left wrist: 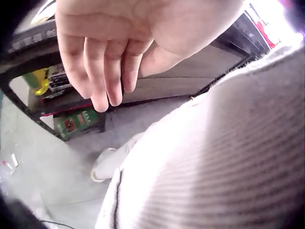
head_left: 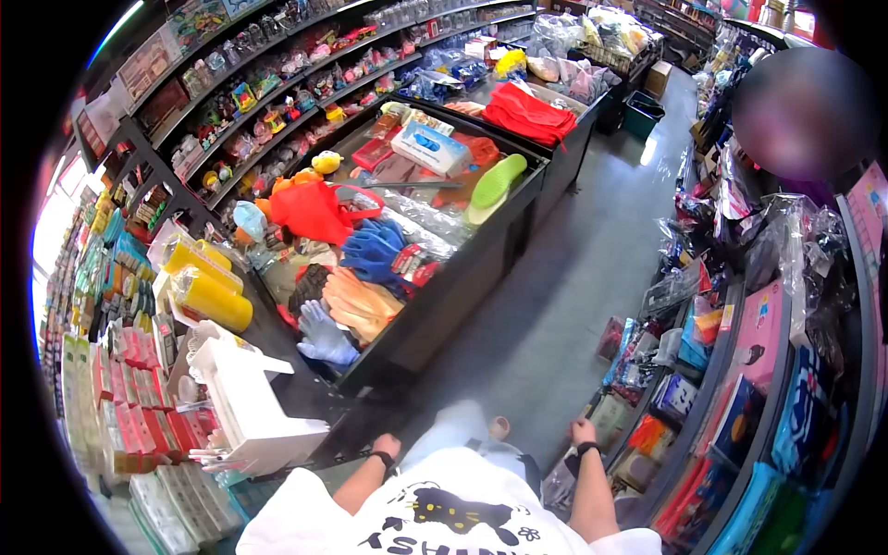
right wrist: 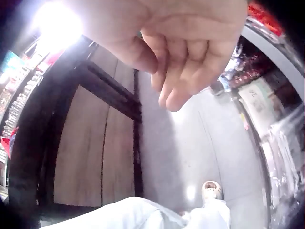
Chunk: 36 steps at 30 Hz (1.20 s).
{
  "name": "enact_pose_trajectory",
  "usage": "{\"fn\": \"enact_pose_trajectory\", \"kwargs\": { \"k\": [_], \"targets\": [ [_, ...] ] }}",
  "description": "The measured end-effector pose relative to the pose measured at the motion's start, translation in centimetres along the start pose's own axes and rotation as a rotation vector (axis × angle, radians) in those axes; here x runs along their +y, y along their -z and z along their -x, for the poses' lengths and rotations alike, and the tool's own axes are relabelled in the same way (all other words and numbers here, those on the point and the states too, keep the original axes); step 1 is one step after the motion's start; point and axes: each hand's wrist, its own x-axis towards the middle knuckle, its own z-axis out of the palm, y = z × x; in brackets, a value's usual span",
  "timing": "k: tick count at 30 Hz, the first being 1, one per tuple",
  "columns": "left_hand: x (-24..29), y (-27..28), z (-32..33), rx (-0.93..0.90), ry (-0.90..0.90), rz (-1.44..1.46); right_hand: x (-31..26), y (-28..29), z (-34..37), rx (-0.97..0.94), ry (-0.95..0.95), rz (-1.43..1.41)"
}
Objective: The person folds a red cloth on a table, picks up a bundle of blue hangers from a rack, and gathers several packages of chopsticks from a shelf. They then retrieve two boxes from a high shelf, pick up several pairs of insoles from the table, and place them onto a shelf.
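My left hand [head_left: 387,446] hangs beside my body in the head view, near a white display box [head_left: 250,398]. The left wrist view has this hand [left wrist: 107,52] with fingers loosely bent and nothing in them. On the other side, my right hand [head_left: 581,431] hangs low next to the shelves of packaged goods [head_left: 647,435]. Its fingers curl loosely around nothing in the right wrist view, where the hand [right wrist: 186,57] is above the aisle floor [right wrist: 190,143].
A black display bin [head_left: 444,287] holds gloves [head_left: 365,305], a red bag [head_left: 310,211] and green slippers [head_left: 498,181]. Yellow rolls [head_left: 213,298] lie at its left. The grey aisle [head_left: 555,240] runs ahead, with a dark green bin [head_left: 640,116]. A person [head_left: 805,116] is at right.
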Motion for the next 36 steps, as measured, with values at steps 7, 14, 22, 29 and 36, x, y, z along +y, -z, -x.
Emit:
{"fn": "enact_pose_trajectory", "kwargs": {
  "k": [7, 14, 22, 29, 36],
  "targets": [
    [10.9, -1.1, -7.0, -0.292, -0.041, -0.051, -10.5, 1.3, -9.1, -0.173, 0.081, -0.033],
    [33.1, -0.3, -16.6, -0.409, -0.304, -0.219, -10.7, 8.1, -18.3, -0.041, 0.123, 0.014],
    [62.8, 8.9, -22.1, -0.134, -0.989, 0.196, -17.0, 16.2, -21.9, 0.049, -0.247, 0.01],
    [74.6, 18.1, -21.0, 0.138, -1.095, 0.296, -20.1, 18.8, -31.3, 0.032, -0.309, -0.146],
    [84.0, 25.7, -27.3, 0.694, -0.998, 0.332, -29.5, 22.2, -46.0, -0.055, -0.217, -0.02]
  ]
}}
